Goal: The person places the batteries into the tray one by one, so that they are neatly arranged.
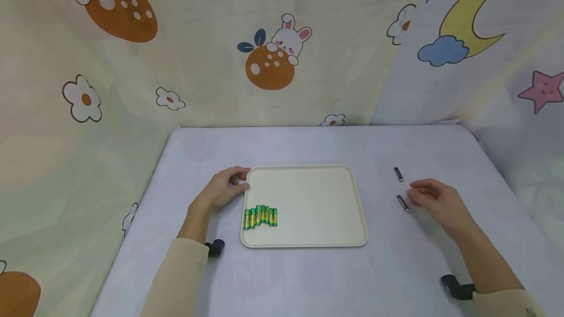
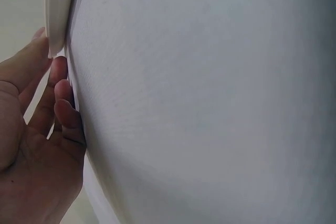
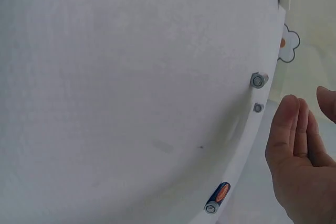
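A cream rectangular tray (image 1: 308, 204) lies on the table. Several green-and-gold batteries (image 1: 260, 216) stand side by side in a row in its lower left part. My left hand (image 1: 223, 189) holds the tray's left rim, the thumb at the rim and the other fingers curled beside it; the left wrist view shows this hand (image 2: 42, 135) at the tray edge (image 2: 56, 9). To the right of the tray lie two dark batteries (image 1: 398, 174). My right hand (image 1: 436, 202) is beside the nearer dark battery (image 1: 403, 203), fingers loosely extended, holding nothing. The right wrist view shows a blue-and-orange battery (image 3: 218, 198) too.
A white cloth (image 1: 308, 283) covers the table. Behind it hangs a printed cloth backdrop (image 1: 211, 62) with rabbits, flowers and a moon. Black wrist mounts (image 1: 458, 287) sit on both forearms.
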{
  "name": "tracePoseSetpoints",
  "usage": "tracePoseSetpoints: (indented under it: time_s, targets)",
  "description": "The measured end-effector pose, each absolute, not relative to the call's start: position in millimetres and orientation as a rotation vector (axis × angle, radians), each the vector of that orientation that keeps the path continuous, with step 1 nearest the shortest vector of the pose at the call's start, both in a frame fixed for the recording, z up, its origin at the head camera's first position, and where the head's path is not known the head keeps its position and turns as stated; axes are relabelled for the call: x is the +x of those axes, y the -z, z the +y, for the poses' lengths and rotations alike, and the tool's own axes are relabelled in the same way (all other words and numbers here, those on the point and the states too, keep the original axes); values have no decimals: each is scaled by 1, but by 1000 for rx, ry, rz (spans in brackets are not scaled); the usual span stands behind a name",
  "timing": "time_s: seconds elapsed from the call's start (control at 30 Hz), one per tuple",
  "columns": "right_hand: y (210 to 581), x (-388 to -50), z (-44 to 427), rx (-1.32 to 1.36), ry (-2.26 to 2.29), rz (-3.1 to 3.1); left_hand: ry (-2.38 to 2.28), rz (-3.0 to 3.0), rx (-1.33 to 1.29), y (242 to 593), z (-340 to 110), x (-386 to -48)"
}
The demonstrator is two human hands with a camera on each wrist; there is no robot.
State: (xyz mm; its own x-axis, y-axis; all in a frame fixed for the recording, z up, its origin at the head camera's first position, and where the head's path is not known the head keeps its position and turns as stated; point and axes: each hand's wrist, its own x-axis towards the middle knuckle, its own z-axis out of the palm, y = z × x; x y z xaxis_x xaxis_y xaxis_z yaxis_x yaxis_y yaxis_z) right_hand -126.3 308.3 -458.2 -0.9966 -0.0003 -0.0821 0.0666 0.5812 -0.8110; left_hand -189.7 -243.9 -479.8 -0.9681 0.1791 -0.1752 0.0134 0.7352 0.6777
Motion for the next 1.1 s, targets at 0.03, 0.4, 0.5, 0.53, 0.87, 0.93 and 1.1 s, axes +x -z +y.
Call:
tracePoseSetpoints:
  time_s: [0.03,0.4,0.5,0.53,0.87,0.93,1.1]
  targets:
    - [459,-127,309,87,1363,2740,-1055,2710,154,480,-244,-190]
    - [463,-131,307,140,1113,2697,-1068,2698,136,477,-242,-189]
    - [465,-133,306,154,1087,2692,-1064,2702,137,477,-243,-189]
    - [466,-134,305,155,1081,2694,-1065,2702,138,477,-243,-189]
    - [468,-134,298,200,1030,2716,-1055,2706,140,477,-243,-188]
    - [468,-134,297,207,1025,2718,-1056,2709,145,476,-243,-188]
    - [467,-135,293,209,961,2757,-1054,2714,148,477,-243,-189]
